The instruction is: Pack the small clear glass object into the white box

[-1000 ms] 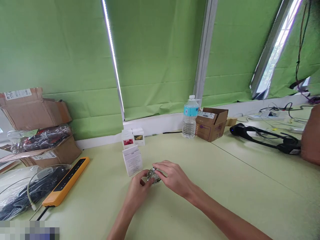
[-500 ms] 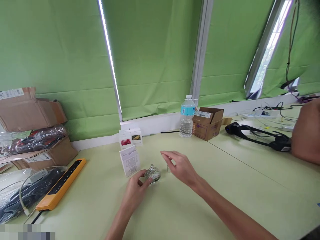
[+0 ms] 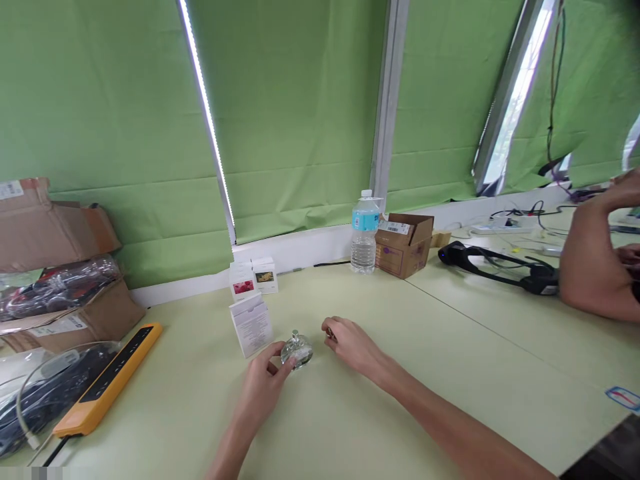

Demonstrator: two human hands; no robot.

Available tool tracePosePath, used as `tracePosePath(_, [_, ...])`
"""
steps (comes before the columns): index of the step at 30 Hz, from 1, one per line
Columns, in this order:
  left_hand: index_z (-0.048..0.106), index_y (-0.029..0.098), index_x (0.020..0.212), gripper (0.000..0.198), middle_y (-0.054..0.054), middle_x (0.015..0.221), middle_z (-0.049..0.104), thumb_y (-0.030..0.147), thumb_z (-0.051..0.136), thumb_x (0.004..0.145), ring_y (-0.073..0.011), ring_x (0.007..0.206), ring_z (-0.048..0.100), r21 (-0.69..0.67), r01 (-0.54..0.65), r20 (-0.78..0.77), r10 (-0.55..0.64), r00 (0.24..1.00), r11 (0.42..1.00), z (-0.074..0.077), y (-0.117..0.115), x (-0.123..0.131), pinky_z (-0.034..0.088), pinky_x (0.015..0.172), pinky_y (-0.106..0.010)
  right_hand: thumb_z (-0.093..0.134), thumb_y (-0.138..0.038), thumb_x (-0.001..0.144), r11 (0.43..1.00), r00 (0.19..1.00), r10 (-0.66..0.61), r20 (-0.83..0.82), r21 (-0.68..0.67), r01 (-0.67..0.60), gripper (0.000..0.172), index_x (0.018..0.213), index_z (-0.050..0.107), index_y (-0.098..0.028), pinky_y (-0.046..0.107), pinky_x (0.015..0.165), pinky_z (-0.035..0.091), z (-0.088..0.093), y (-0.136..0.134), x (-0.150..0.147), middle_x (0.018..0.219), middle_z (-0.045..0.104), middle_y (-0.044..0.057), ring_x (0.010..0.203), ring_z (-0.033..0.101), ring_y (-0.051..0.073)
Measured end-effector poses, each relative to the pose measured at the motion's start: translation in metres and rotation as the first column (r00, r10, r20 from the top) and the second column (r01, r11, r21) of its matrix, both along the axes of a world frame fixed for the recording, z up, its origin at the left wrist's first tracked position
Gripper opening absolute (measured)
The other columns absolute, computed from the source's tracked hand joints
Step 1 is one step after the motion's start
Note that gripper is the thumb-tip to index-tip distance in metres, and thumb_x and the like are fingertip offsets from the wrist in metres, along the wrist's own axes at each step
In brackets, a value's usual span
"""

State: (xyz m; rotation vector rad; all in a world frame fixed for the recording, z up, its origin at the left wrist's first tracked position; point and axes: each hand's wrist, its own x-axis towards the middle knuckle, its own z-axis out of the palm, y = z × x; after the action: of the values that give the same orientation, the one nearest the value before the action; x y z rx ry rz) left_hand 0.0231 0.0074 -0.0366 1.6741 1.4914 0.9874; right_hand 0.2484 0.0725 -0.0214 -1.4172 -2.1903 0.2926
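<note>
A small round glass bottle (image 3: 297, 351) with a bare spray top stands on the pale green table (image 3: 450, 360). My left hand (image 3: 261, 390) grips its left side with thumb and fingers. My right hand (image 3: 350, 343) rests on the table just right of the bottle, fingers curled shut on a small clear piece that looks like the bottle's cap. A white carton (image 3: 251, 325) with its flap open stands right behind my left hand. Two small white picture boxes (image 3: 253, 277) stand further back by the wall.
A water bottle (image 3: 363, 233) and an open cardboard box (image 3: 404, 243) stand at the back. A black headset (image 3: 493, 263) with cables lies to the right, near another person's arm (image 3: 595, 270). On the left are an orange bar device (image 3: 107, 380), bagged cables (image 3: 40, 393) and cardboard boxes (image 3: 60, 267).
My right hand came off the top of the bottle with the small cap, moved right and settled on the table. My left hand kept hold of the bottle. The view shifted right.
</note>
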Motion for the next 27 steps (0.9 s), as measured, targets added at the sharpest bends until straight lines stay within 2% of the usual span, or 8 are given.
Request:
tracePosePath(2, [0.064,0.025,0.107,0.039,-0.001,0.103,0.065,0.054,0.051,0.084,-0.0107,0.059,0.049,0.000,0.002,0.001,-0.002,1.000,1.000,0.000,0.000,0.000,0.040,0.057,-0.026,0.055,-0.018,0.086,1.000,0.999,0.003,-0.040,0.006,-0.002,0.015,0.094,0.066,-0.018,0.027,0.069,0.047,0.005,0.001,-0.002,0.086,0.070,0.005,0.076,0.065,0.018])
tracePosePath(4, [0.064,0.026,0.107,0.038,0.000,0.103,0.064,0.053,0.051,0.084,-0.0106,0.059,0.049,0.004,0.001,0.002,-0.001,1.000,1.000,0.001,0.000,0.000,0.040,0.058,-0.026,0.052,-0.027,0.091,1.000,0.985,0.025,-0.169,0.010,-0.024,0.020,0.103,0.065,-0.019,0.027,0.072,0.050,0.014,-0.002,-0.006,0.090,0.070,0.004,0.078,0.065,0.017])
tracePosePath(7, [0.064,0.026,0.107,0.037,0.000,0.103,0.064,0.052,0.052,0.084,-0.0110,0.059,0.049,0.007,0.003,0.008,-0.003,1.000,1.000,0.002,-0.001,0.001,0.040,0.058,-0.026,0.053,-0.036,0.092,0.996,0.879,0.089,-0.468,0.025,-0.087,0.029,0.116,0.061,-0.021,0.026,0.073,0.054,0.029,-0.012,-0.018,0.101,0.068,0.004,0.085,0.065,0.016])
tracePosePath(10, [0.064,0.026,0.106,0.035,0.000,0.099,0.065,0.051,0.052,0.084,-0.0117,0.060,0.050,0.013,0.005,0.011,-0.005,1.000,1.000,0.004,-0.002,0.002,0.040,0.058,-0.026,0.058,-0.036,0.090,0.989,0.801,0.146,-0.581,0.079,-0.124,0.033,0.119,0.056,-0.023,0.027,0.072,0.055,0.037,-0.024,-0.034,0.096,0.068,0.002,0.084,0.065,0.016])
tracePosePath(12, [0.065,0.026,0.105,0.035,0.000,0.096,0.066,0.051,0.051,0.084,-0.0121,0.060,0.050,0.015,0.001,0.012,-0.002,1.000,1.000,0.005,-0.002,0.003,0.041,0.058,-0.026,0.060,-0.033,0.089,0.980,0.822,0.199,-0.533,0.128,-0.154,0.026,0.113,0.057,-0.024,0.028,0.071,0.054,0.038,-0.029,-0.043,0.093,0.068,0.001,0.082,0.064,0.016])
tracePosePath(15, [0.066,0.026,0.106,0.036,0.000,0.096,0.066,0.052,0.051,0.084,-0.0120,0.059,0.049,0.027,0.004,0.019,-0.005,1.000,1.000,0.006,-0.003,0.003,0.042,0.059,-0.027,0.056,-0.029,0.092,0.961,0.892,0.263,-0.367,0.184,-0.208,0.016,0.106,0.062,-0.024,0.030,0.075,0.053,0.035,-0.032,-0.049,0.097,0.069,0.002,0.085,0.063,0.017])
tracePosePath(20, [0.066,0.026,0.105,0.035,0.000,0.096,0.066,0.051,0.053,0.084,-0.0106,0.057,0.047,0.054,0.003,0.031,-0.005,1.000,0.999,0.005,-0.003,0.003,0.041,0.058,-0.026,0.055,-0.027,0.093,0.926,0.925,0.344,-0.159,0.217,-0.307,0.035,0.128,0.056,-0.028,0.035,0.090,0.049,0.031,-0.035,-0.045,0.113,0.068,0.003,0.107,0.059,0.021])
tracePosePath(27, [0.066,0.028,0.106,0.033,0.002,0.097,0.065,0.049,0.051,0.085,-0.0104,0.057,0.047,0.054,0.015,0.032,-0.017,0.999,0.998,0.005,-0.004,0.002,0.040,0.057,-0.025,0.059,-0.030,0.089,0.937,0.931,0.332,-0.154,-0.058,-0.344,0.060,0.144,0.033,-0.035,0.037,0.099,0.046,0.031,-0.048,-0.032,0.139,0.054,0.001,0.121,0.055,0.023])
